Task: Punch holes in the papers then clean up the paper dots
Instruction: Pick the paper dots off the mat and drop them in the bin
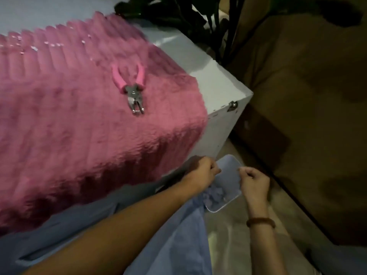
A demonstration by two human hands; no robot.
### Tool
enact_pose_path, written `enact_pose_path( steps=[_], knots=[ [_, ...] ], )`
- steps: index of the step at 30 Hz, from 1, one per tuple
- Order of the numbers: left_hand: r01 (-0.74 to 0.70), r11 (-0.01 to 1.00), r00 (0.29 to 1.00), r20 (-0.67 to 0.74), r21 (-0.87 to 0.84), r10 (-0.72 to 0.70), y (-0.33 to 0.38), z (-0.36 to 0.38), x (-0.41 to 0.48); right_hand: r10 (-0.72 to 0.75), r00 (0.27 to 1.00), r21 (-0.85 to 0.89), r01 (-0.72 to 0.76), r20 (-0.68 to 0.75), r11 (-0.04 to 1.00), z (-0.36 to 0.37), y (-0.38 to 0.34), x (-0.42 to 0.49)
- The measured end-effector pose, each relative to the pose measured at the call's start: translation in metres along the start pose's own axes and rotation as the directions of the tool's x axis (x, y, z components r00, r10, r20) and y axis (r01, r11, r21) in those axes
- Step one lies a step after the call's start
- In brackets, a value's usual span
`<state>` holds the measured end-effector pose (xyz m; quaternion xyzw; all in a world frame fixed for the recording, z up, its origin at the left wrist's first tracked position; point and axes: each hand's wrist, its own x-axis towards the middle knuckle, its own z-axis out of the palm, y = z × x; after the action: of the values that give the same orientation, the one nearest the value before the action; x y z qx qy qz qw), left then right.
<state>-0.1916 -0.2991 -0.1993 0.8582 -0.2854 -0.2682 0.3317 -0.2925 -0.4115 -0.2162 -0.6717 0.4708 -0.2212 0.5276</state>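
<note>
Evidently both hands are engaged on a clear tray (230, 163) held below the worktop's corner. The left hand (206, 171) has curled fingers pinching the tray's left rim, and the right hand (254, 183) pinches the right rim, probably to keep it level so the pale paper scraps (216, 195) inside stay put. Up and left of the tray, the hole punch (131, 86) lies unheld on a pink cloth (79, 116) over the white worktop (216, 86). Farthest from the tray, pale specks (34, 48) on the cloth may be uncollected dots.
</note>
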Motion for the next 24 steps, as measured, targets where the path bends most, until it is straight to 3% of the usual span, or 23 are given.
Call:
enact_pose_path(
  steps=[4, 8, 11, 16, 24],
  knots=[
    [0.078, 0.992, 0.993, 0.079, 0.102, -0.086, -0.009, 0.035, 0.025, 0.153, 0.988, -0.044, -0.153, -0.01, 0.987, 0.021, 0.061, 0.011],
    [0.042, 0.984, 0.972, 0.223, 0.172, -0.081, -0.015, 0.05, 0.038, 0.261, 0.965, -0.002, -0.261, 0.025, 0.965, 0.029, 0.091, 0.023],
    [0.048, 0.977, 0.977, 0.194, 0.208, -0.09, -0.016, 0.052, 0.047, 0.34, 0.938, 0.009, -0.341, 0.07, 0.94, 0.027, 0.1, 0.033],
    [0.133, 0.972, 0.976, 0.145, 0.196, -0.163, -0.019, 0.054, 0.056, 0.344, 0.939, 0.0, -0.344, -0.021, 0.939, 0.02, 0.089, 0.04],
    [-0.028, 0.981, 0.994, 0.112, 0.192, 0.007, -0.029, 0.052, 0.05, 0.218, 0.976, -0.161, -0.216, -0.01, 0.963, 0.021, 0.078, 0.024]
  ],
)
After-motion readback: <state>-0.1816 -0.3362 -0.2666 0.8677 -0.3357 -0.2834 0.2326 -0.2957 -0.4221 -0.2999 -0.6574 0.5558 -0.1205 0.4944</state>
